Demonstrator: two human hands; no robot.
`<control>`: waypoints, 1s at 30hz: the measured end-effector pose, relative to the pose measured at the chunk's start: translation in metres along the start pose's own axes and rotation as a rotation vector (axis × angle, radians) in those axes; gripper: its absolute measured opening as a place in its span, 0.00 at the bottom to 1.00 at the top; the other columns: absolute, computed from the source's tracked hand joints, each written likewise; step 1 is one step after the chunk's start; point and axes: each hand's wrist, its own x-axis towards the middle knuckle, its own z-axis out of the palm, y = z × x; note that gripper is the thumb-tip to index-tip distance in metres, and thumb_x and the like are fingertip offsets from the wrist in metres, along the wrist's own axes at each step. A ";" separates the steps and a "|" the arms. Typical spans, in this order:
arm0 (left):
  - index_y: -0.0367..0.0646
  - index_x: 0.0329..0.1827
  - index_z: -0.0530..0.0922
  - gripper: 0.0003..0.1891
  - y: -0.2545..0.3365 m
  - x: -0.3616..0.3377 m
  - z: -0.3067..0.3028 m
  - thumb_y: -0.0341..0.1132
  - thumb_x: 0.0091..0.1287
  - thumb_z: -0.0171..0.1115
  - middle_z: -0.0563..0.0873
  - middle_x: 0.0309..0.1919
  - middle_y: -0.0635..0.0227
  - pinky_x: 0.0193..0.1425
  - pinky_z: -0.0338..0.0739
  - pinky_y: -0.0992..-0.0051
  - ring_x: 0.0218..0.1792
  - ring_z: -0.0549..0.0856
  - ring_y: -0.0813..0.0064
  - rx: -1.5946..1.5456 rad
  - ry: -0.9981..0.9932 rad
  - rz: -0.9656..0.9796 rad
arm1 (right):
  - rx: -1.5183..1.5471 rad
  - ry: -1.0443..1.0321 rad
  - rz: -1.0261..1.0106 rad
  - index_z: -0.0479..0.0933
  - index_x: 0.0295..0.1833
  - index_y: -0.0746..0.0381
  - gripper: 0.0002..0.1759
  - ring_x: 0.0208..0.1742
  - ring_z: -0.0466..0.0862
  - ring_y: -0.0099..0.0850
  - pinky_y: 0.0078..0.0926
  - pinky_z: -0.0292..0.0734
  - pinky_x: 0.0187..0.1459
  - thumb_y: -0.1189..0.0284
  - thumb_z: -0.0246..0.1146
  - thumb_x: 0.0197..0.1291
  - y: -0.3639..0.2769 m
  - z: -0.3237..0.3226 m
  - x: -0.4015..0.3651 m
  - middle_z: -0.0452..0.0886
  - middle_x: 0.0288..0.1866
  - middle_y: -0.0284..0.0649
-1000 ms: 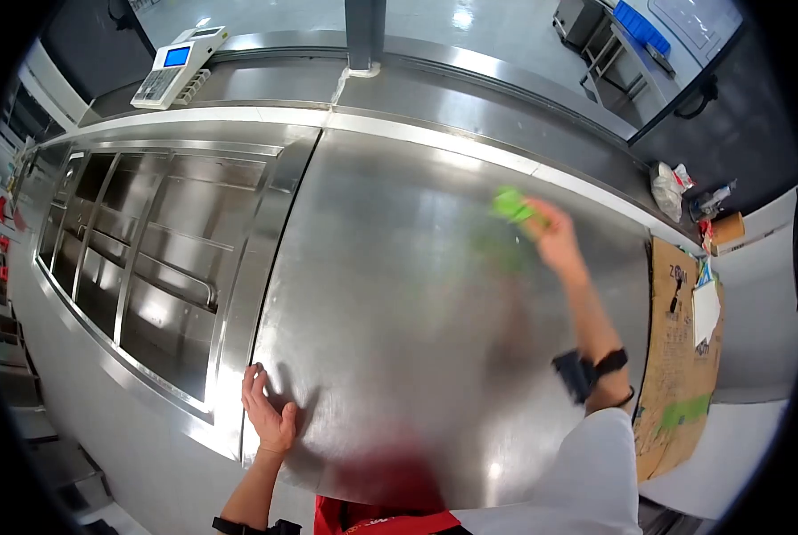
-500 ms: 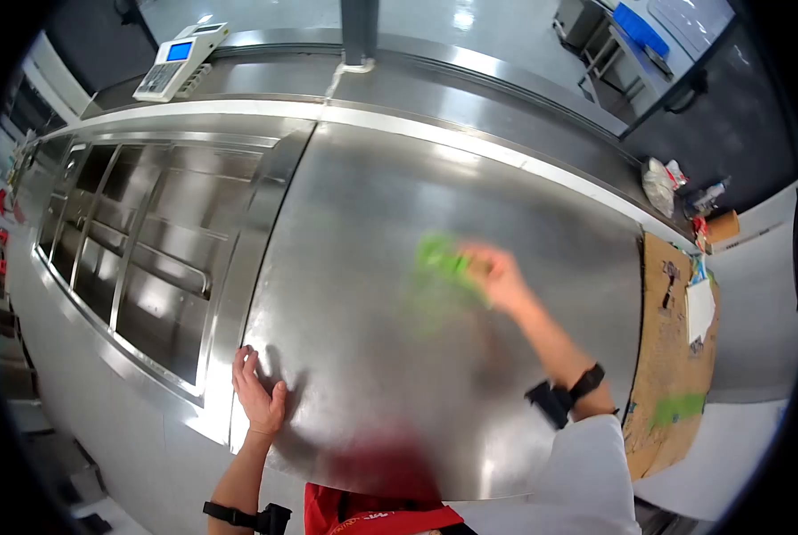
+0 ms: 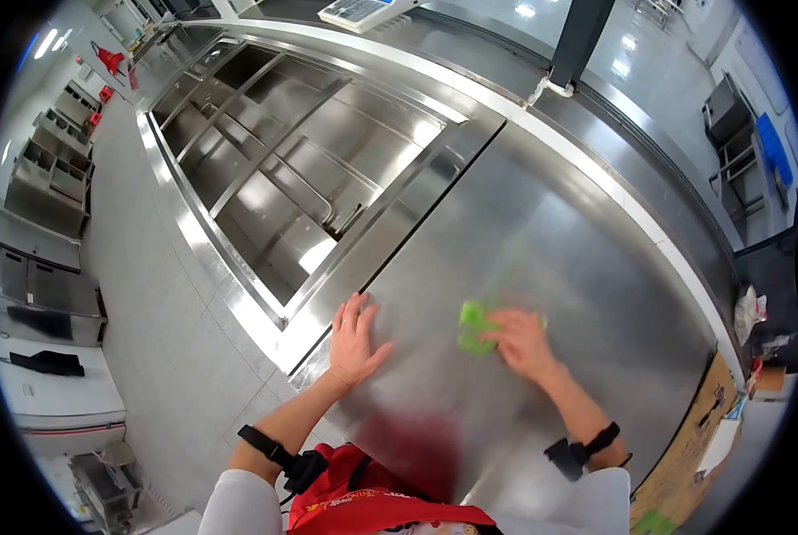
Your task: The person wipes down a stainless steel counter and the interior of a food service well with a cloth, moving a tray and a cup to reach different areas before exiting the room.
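A steel countertop [image 3: 542, 205] lies in front of me. My right hand [image 3: 522, 342] presses a bright green cleaning cloth [image 3: 476, 328] onto its surface, with the fingers closed over the cloth's right side. To the left, my left hand [image 3: 354, 343] rests on the steel near the counter's left edge, fingers spread, holding nothing. Part of the cloth is hidden under my right fingers.
Sunken steel bays with bars [image 3: 301, 147] adjoin the counter on the left. A white scale-like device [image 3: 359, 12] sits on the back ledge beside a dark post [image 3: 581, 45]. Cardboard [image 3: 684, 455] lies at the right, with a plastic bag [image 3: 748, 312] beyond.
The view has swung to the left, showing more floor and bays. My right hand has brought the green cloth nearer to me; my left hand still rests at the counter's left edge.
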 end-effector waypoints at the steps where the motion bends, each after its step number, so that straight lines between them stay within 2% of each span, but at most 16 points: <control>1: 0.44 0.64 0.64 0.36 0.001 0.000 0.000 0.46 0.53 0.67 0.63 0.66 0.54 0.73 0.50 0.51 0.70 0.59 0.52 0.007 0.006 0.001 | 0.089 -0.140 0.009 0.82 0.48 0.50 0.17 0.56 0.76 0.38 0.41 0.64 0.61 0.77 0.58 0.54 -0.022 -0.007 -0.005 0.80 0.54 0.39; 4: 0.44 0.63 0.64 0.35 0.002 -0.001 -0.001 0.46 0.54 0.66 0.63 0.66 0.55 0.73 0.50 0.51 0.70 0.59 0.52 0.026 0.017 0.008 | 0.140 0.095 0.083 0.82 0.49 0.52 0.16 0.56 0.76 0.36 0.35 0.66 0.61 0.78 0.58 0.57 -0.007 -0.035 -0.040 0.79 0.54 0.40; 5: 0.44 0.63 0.64 0.35 0.002 -0.002 0.000 0.47 0.54 0.66 0.63 0.66 0.55 0.73 0.50 0.51 0.70 0.59 0.52 0.030 0.024 0.011 | 0.317 0.211 0.480 0.80 0.52 0.57 0.14 0.58 0.75 0.34 0.31 0.68 0.60 0.77 0.59 0.61 0.023 -0.044 -0.069 0.79 0.54 0.40; 6: 0.44 0.63 0.64 0.35 0.002 -0.005 0.001 0.47 0.54 0.65 0.63 0.66 0.55 0.73 0.50 0.51 0.71 0.59 0.52 0.035 0.028 0.013 | 0.288 0.529 0.554 0.77 0.56 0.61 0.15 0.57 0.76 0.33 0.28 0.70 0.59 0.78 0.59 0.63 0.040 -0.068 -0.077 0.79 0.55 0.40; 7: 0.43 0.63 0.64 0.34 -0.001 -0.005 0.001 0.47 0.55 0.65 0.63 0.66 0.55 0.73 0.50 0.51 0.71 0.59 0.52 0.033 0.032 0.022 | 0.038 0.661 0.550 0.75 0.59 0.63 0.17 0.55 0.78 0.33 0.26 0.71 0.58 0.79 0.58 0.64 0.073 -0.092 -0.100 0.78 0.58 0.42; 8: 0.43 0.63 0.64 0.34 -0.002 -0.004 0.000 0.47 0.55 0.65 0.63 0.66 0.55 0.73 0.50 0.51 0.71 0.59 0.52 0.024 0.044 0.034 | 0.118 0.797 0.558 0.74 0.59 0.64 0.18 0.57 0.78 0.35 0.27 0.72 0.59 0.83 0.55 0.64 0.140 -0.101 -0.149 0.76 0.61 0.45; 10: 0.43 0.63 0.65 0.34 -0.001 -0.007 -0.001 0.47 0.55 0.65 0.63 0.66 0.55 0.73 0.50 0.51 0.71 0.59 0.52 0.003 0.063 0.050 | -0.008 0.916 0.820 0.73 0.62 0.62 0.20 0.60 0.76 0.34 0.28 0.70 0.60 0.83 0.52 0.66 0.209 -0.092 -0.225 0.76 0.60 0.41; 12: 0.42 0.63 0.65 0.33 -0.005 -0.007 -0.005 0.46 0.56 0.64 0.63 0.66 0.53 0.72 0.53 0.53 0.70 0.60 0.51 -0.066 0.133 0.051 | -0.238 0.827 0.599 0.77 0.57 0.62 0.17 0.58 0.78 0.36 0.29 0.71 0.59 0.79 0.51 0.66 0.143 -0.064 -0.164 0.78 0.58 0.45; 14: 0.40 0.63 0.64 0.32 -0.017 -0.013 0.010 0.44 0.56 0.64 0.63 0.66 0.53 0.72 0.55 0.55 0.69 0.62 0.51 -0.240 0.181 0.050 | -0.070 0.709 0.834 0.79 0.50 0.63 0.14 0.50 0.80 0.39 0.34 0.74 0.50 0.69 0.54 0.64 0.043 -0.018 -0.097 0.81 0.51 0.47; 15: 0.40 0.63 0.65 0.31 -0.029 -0.014 0.018 0.41 0.57 0.62 0.63 0.66 0.53 0.71 0.56 0.57 0.68 0.63 0.53 -0.412 0.235 0.049 | -0.416 0.619 0.557 0.79 0.48 0.63 0.15 0.47 0.81 0.38 0.37 0.74 0.53 0.68 0.51 0.65 0.004 0.011 -0.081 0.83 0.43 0.44; 17: 0.39 0.62 0.66 0.25 -0.019 -0.021 0.005 0.35 0.60 0.57 0.63 0.66 0.55 0.70 0.59 0.61 0.66 0.65 0.56 -0.631 0.344 -0.004 | 0.108 0.599 0.517 0.79 0.49 0.58 0.14 0.53 0.78 0.41 0.38 0.72 0.54 0.70 0.52 0.63 -0.062 0.090 -0.061 0.81 0.50 0.44; 18: 0.39 0.61 0.67 0.24 -0.022 -0.032 -0.007 0.34 0.61 0.54 0.63 0.66 0.54 0.71 0.56 0.60 0.67 0.63 0.57 -0.525 0.369 -0.036 | 0.102 0.316 0.334 0.81 0.48 0.54 0.15 0.56 0.77 0.40 0.39 0.69 0.57 0.74 0.52 0.60 -0.118 0.093 -0.044 0.80 0.54 0.41; 20: 0.40 0.63 0.66 0.25 -0.034 -0.064 -0.039 0.40 0.64 0.53 0.64 0.67 0.55 0.74 0.50 0.60 0.69 0.62 0.58 -0.432 0.395 -0.050 | 0.127 0.159 0.113 0.82 0.44 0.48 0.17 0.58 0.77 0.37 0.39 0.69 0.57 0.76 0.53 0.54 -0.217 0.136 -0.036 0.81 0.53 0.36; 23: 0.39 0.65 0.64 0.23 -0.083 -0.136 -0.082 0.39 0.70 0.50 0.64 0.67 0.57 0.74 0.51 0.62 0.70 0.61 0.60 -0.424 0.486 -0.117 | 0.699 -0.068 -0.097 0.82 0.49 0.51 0.16 0.56 0.78 0.34 0.35 0.70 0.59 0.76 0.56 0.57 -0.295 0.189 -0.059 0.81 0.53 0.34; 26: 0.38 0.66 0.63 0.23 -0.142 -0.228 -0.133 0.39 0.72 0.48 0.65 0.66 0.56 0.73 0.53 0.61 0.69 0.62 0.60 -0.203 0.473 -0.316 | 0.884 -0.116 0.159 0.80 0.53 0.53 0.18 0.57 0.76 0.35 0.34 0.69 0.60 0.77 0.59 0.56 -0.291 0.131 -0.077 0.79 0.56 0.37; 30: 0.35 0.65 0.65 0.24 -0.218 -0.385 -0.158 0.43 0.73 0.48 0.65 0.63 0.51 0.69 0.59 0.61 0.64 0.65 0.57 -0.054 0.521 -0.622 | 0.603 0.637 0.740 0.79 0.54 0.59 0.17 0.50 0.81 0.32 0.29 0.78 0.49 0.80 0.56 0.60 -0.186 0.052 -0.159 0.82 0.51 0.41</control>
